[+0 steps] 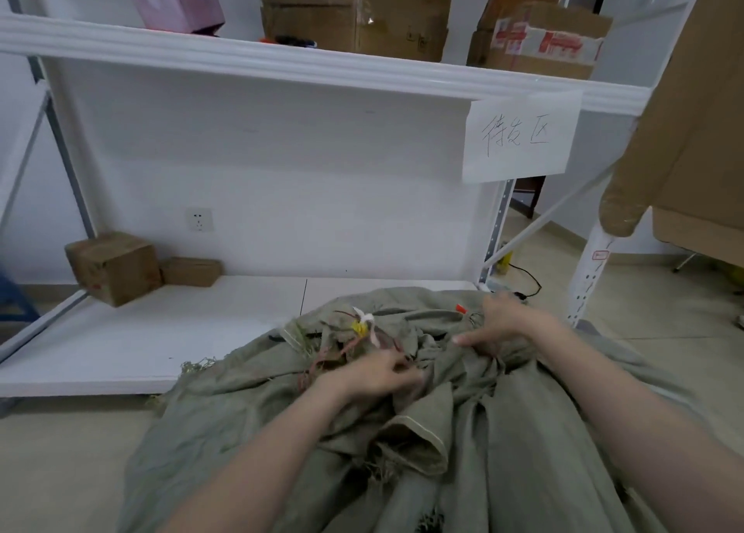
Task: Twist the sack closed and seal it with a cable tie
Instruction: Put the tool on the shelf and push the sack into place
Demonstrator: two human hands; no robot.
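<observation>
A large grey-green woven sack (257, 424) stands on the floor before me, its mouth loosely bunched into folds. My left hand (374, 375) grips a fold of the gathered cloth near the middle of the mouth. My right hand (503, 327) grips the bunched cloth further right, thumb pointing left. Bits of white, yellow and red string or tie (364, 325) hang from the frayed rim just behind my left hand. A small orange tag (461, 309) shows at the rim by my right hand. No cable tie is clearly seen in either hand.
A white metal shelf rack (282, 65) stands right behind the sack; its low shelf (120, 343) holds two small cardboard boxes (114, 266). More boxes sit on the upper shelf. A large cardboard sheet (692, 129) leans at the right. A black cable (527, 283) lies on the floor.
</observation>
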